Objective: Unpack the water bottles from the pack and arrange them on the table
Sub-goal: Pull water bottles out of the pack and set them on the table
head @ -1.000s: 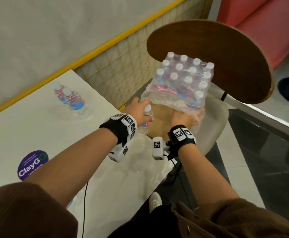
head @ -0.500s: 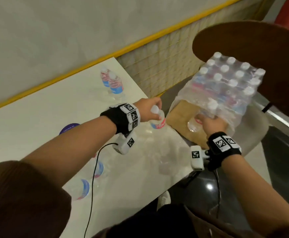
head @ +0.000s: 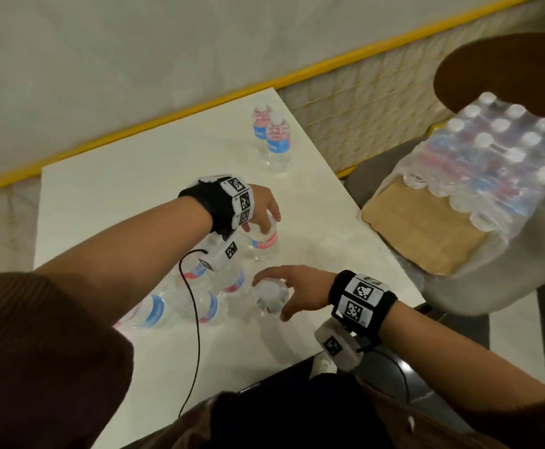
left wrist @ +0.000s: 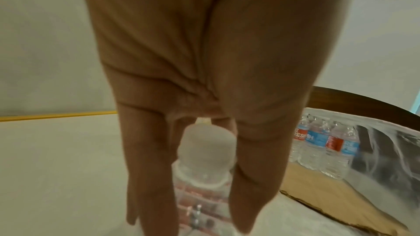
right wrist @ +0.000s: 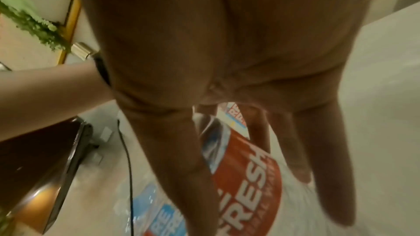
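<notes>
My left hand [head: 261, 222] grips the cap end of a clear water bottle [head: 264, 243] that stands upright on the white table [head: 118, 196]. In the left wrist view, the fingers [left wrist: 150, 168] straddle its white cap [left wrist: 205, 150]. My right hand [head: 272, 298] holds a second bottle [head: 269, 293] from above, near the table's front right. Its red label [right wrist: 245, 177] shows between the fingers in the right wrist view. The shrink-wrapped pack [head: 491, 157] of several bottles sits on a chair to the right, its near side torn open.
Several bottles [head: 196, 303] stand together under my left forearm. Two more bottles [head: 272, 137] stand at the table's far edge. A cardboard sheet [head: 423, 228] lies under the pack on the chair seat. A black cable [head: 196, 335] hangs from the left wrist.
Both hands have come away from the pack to the table. The left carried its bottle leftward and the right drew one out and brought it over.
</notes>
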Available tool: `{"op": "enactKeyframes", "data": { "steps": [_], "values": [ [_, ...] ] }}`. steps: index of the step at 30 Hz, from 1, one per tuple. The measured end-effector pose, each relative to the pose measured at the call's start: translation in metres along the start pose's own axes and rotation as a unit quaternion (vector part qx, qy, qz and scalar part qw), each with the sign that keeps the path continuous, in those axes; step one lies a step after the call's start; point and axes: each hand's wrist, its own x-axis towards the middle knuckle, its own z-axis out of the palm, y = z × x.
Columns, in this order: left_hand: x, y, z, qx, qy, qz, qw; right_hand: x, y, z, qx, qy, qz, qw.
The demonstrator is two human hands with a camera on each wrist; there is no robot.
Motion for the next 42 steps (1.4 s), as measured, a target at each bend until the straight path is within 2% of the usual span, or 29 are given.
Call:
{"op": "enactKeyframes", "data": {
  "steps": [6,9,12,15,20,24,27,30,31,33,36,37,39,42],
  "values": [
    [-0.010,-0.008,0.000,0.036,-0.039,-0.027,0.998,0.019,-0.032,0.023,-0.006,-0.023,-0.036,0.999],
    [-0.010,-0.001,0.001,0.121,-0.017,-0.025,0.992,0.021,-0.041,0.029,-0.011,-0.017,-0.045,0.999],
    [-0.007,0.008,-0.003,0.158,0.015,-0.013,0.987,0.018,-0.037,0.030,-0.012,-0.013,-0.037,0.999],
    [-0.006,0.029,-0.008,0.183,0.064,0.030,0.981,0.006,-0.016,0.019,0.052,0.017,0.025,0.998],
    [0.019,0.089,0.001,0.130,0.125,0.126,0.975,-0.024,0.027,-0.020,0.103,0.117,0.092,0.984],
    [0.055,0.136,0.012,0.106,0.140,0.174,0.969,-0.054,0.071,-0.052,0.140,0.215,0.148,0.955],
    [0.077,0.165,0.013,0.118,0.148,0.193,0.963,-0.087,0.095,-0.081,0.194,0.288,0.182,0.920],
    [0.089,0.182,0.010,0.094,0.157,0.210,0.960,-0.114,0.118,-0.114,0.139,0.369,0.233,0.889],
    [0.092,0.184,0.009,0.074,0.167,0.220,0.958,-0.118,0.127,-0.124,0.156,0.391,0.240,0.875],
    [0.095,0.185,0.007,0.037,0.199,0.247,0.948,-0.121,0.135,-0.142,0.194,0.415,0.253,0.852],
    [0.098,0.184,0.008,0.002,0.235,0.281,0.930,-0.120,0.141,-0.164,0.153,0.444,0.276,0.839],
    [0.100,0.183,0.010,-0.007,0.241,0.288,0.927,-0.119,0.145,-0.168,0.131,0.457,0.282,0.833],
    [0.106,0.179,0.014,-0.012,0.246,0.293,0.924,-0.120,0.146,-0.170,0.175,0.463,0.316,0.809],
    [0.112,0.175,0.016,-0.001,0.242,0.290,0.926,-0.125,0.151,-0.177,0.160,0.462,0.351,0.799]
  ]
}}
